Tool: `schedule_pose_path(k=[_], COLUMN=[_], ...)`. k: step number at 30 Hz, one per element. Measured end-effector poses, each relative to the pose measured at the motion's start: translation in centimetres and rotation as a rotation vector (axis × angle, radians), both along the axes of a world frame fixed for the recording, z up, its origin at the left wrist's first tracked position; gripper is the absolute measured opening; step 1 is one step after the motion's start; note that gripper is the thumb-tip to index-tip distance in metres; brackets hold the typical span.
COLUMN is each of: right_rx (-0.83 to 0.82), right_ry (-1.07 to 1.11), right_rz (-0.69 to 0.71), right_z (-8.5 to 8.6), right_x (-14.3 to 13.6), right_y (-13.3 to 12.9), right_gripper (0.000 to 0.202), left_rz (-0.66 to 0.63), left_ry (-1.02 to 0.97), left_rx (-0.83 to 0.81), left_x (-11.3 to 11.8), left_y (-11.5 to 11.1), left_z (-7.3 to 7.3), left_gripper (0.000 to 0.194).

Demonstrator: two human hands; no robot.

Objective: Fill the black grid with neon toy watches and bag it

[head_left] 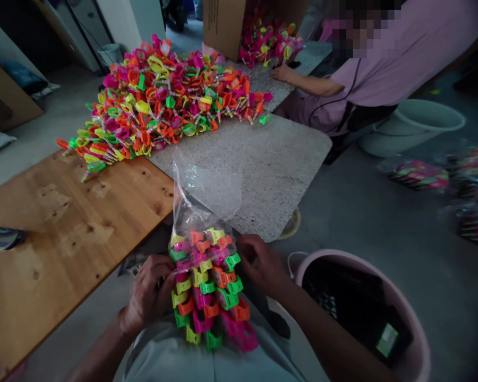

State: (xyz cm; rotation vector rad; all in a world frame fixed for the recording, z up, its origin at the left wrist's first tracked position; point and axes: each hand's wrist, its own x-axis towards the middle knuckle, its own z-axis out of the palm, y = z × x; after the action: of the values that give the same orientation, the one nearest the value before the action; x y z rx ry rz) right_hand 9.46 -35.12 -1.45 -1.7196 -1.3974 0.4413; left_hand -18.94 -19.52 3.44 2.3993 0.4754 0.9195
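Observation:
Several rows of bright toy watches in green, yellow, orange and pink rest at my lap. A clear plastic bag covers their far end, while the near rows stick out of its mouth. At the left side, my left hand has its fingers closed on the bag's edge. My right hand is curled at the right side, thumb and finger pinching the bag's edge there. The bag's far end lies loose over the edge of the grey speckled table.
A big heap of toy watches covers the far tables. A wooden table stands at left, a pink tub with dark contents at right. Filled bags lie on the floor. A co-worker sits beside a cardboard box.

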Motion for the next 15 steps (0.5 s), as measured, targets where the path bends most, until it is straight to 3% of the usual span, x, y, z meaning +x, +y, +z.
schedule_pose_path(k=[4, 10, 13, 15], right_rx=[-0.050, -0.063, -0.077, -0.077], right_ry=[0.021, 0.045, 0.061, 0.085], right_rz=[0.013, 0.027, -0.029, -0.068], right_z=[-0.6, -0.6, -0.9, -1.1], right_x=[-1.0, -1.6, -1.9, -2.2], right_y=[1.9, 3.7, 4.2, 4.5], right_gripper=[0.044, 0.028, 0.024, 0.022], left_rz=[0.054, 0.193, 0.341, 0.374], left_ry=[-0.039, -0.012, 0.071, 0.110], left_rx=[-0.102, -0.263, -0.377, -0.451], left_x=[-0.6, -1.6, -1.8, -1.5], left_y=[0.0, -0.1, -0.1, 0.1], left_z=[-1.0, -2.9, -4.3, -5.0], left_gripper=[0.016, 0.015, 0.019, 0.025])
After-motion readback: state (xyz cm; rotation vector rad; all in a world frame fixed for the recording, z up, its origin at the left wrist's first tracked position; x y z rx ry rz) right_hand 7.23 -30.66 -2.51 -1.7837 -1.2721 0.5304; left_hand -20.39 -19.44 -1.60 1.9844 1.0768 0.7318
